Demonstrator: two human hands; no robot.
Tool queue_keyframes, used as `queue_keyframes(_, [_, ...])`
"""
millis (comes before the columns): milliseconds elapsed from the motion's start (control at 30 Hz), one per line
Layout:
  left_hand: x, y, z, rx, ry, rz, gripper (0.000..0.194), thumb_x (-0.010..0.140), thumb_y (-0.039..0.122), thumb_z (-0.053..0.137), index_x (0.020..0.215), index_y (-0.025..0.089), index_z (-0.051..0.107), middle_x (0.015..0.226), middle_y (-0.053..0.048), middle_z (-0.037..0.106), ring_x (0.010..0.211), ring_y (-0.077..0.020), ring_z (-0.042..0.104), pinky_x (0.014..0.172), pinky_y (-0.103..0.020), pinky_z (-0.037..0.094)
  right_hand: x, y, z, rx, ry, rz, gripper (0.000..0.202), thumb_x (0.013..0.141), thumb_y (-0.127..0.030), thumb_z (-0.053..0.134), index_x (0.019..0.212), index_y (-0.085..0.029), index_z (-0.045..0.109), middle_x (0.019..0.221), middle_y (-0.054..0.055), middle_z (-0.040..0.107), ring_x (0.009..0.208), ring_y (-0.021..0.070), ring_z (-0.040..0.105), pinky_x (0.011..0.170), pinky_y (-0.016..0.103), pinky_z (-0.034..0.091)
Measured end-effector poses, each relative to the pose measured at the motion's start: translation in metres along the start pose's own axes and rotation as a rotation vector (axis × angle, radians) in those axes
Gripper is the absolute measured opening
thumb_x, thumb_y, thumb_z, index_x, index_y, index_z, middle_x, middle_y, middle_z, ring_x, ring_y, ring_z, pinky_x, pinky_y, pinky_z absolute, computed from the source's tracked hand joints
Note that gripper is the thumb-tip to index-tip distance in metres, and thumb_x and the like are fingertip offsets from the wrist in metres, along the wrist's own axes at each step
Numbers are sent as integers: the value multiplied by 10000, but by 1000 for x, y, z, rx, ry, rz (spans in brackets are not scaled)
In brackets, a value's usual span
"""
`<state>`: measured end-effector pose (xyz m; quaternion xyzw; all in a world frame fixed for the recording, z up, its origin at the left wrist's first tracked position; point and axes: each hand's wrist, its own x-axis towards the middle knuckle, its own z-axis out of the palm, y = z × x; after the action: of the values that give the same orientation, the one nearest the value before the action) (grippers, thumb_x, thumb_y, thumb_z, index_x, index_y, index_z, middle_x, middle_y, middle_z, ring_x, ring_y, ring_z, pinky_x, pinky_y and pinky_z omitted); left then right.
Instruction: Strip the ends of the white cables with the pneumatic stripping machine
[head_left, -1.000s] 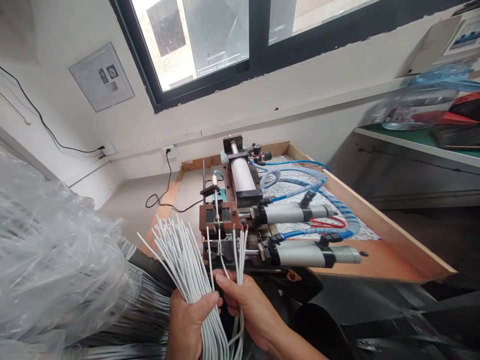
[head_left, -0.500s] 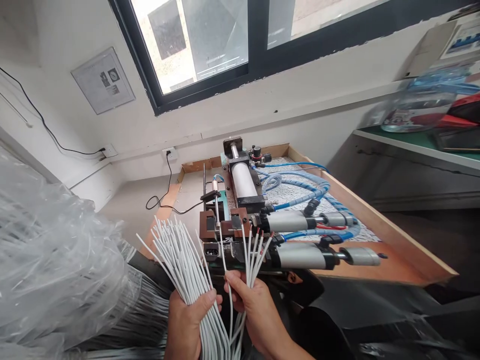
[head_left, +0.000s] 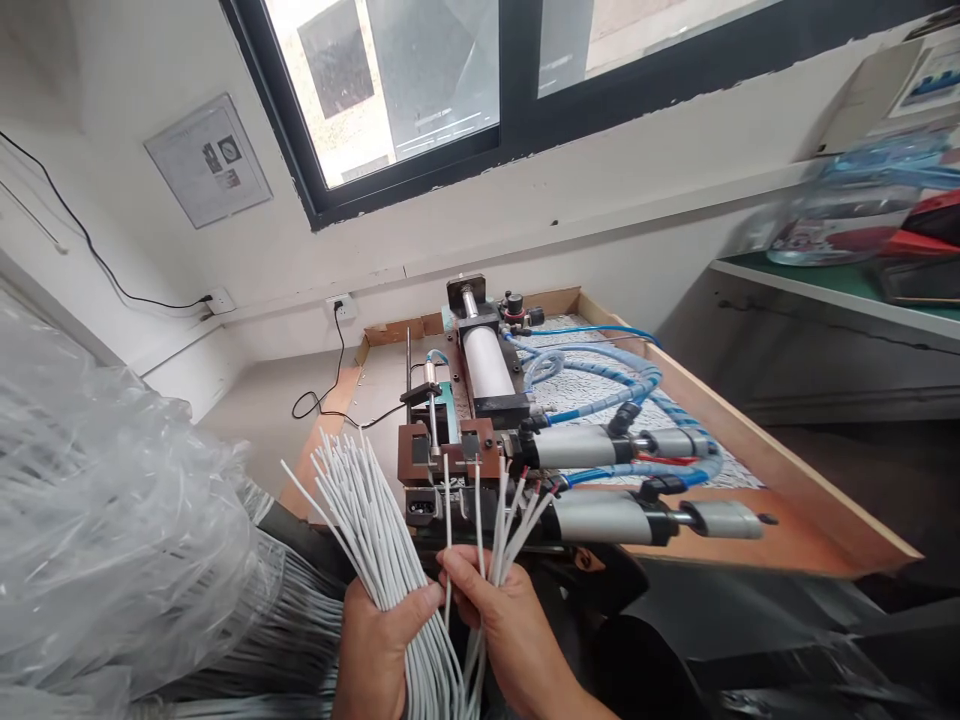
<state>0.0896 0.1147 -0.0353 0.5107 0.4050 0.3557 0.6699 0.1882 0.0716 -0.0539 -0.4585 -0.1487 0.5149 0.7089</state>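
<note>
My left hand [head_left: 386,640] is closed around a thick bundle of white cables [head_left: 367,520], their ends fanned upward. In my right hand [head_left: 506,625] are several white cables [head_left: 501,535], some with red showing at the tips. Its thumb and forefinger pinch a single white cable [head_left: 448,510] that stands upright between the two groups. Just beyond the hands sits a pneumatic machine with brown clamp blocks [head_left: 420,455] and a thin metal rod [head_left: 434,420]. The single cable's tip is close to the blocks; whether it touches them I cannot tell.
Silver air cylinders [head_left: 574,447] and blue hoses [head_left: 630,375] lie to the right, within a wooden-edged tray [head_left: 810,495]. Plastic sheeting [head_left: 112,520] covers more cables at the left. A green shelf [head_left: 817,285] holds a clear plastic jar [head_left: 832,215].
One cable has shifted right, from beneath the machine's rod toward the right-hand group. Another single cable now stands in the right fingertips. Both hands have moved only slightly.
</note>
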Motion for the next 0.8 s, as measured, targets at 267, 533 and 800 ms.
queue_keyframes(267, [1, 0, -2, -47, 101, -59, 147, 562, 154, 678, 680, 118, 598, 585, -5, 633, 546, -174, 601, 567, -317, 491, 5, -4, 2, 126, 114, 82, 265, 599, -316, 656, 492, -126, 505, 447, -47, 417, 409, 48, 316, 397, 174, 231])
queue_keyframes(533, [4, -2, -2, -57, 106, -42, 151, 545, 136, 683, 668, 118, 597, 565, 5, 620, 519, -155, 583, 549, -311, 494, 5, 6, -4, 136, 84, 17, 241, 635, -313, 638, 534, -122, 532, 459, -51, 404, 413, 42, 288, 397, 178, 202])
queue_keyframes(800, [2, 1, 0, -58, 113, -40, 171, 522, 128, 682, 681, 115, 624, 580, -12, 639, 525, -164, 587, 543, -303, 491, 7, 1, 0, 138, 98, 69, 275, 626, -309, 637, 478, -126, 495, 438, -51, 388, 409, 46, 293, 393, 176, 215])
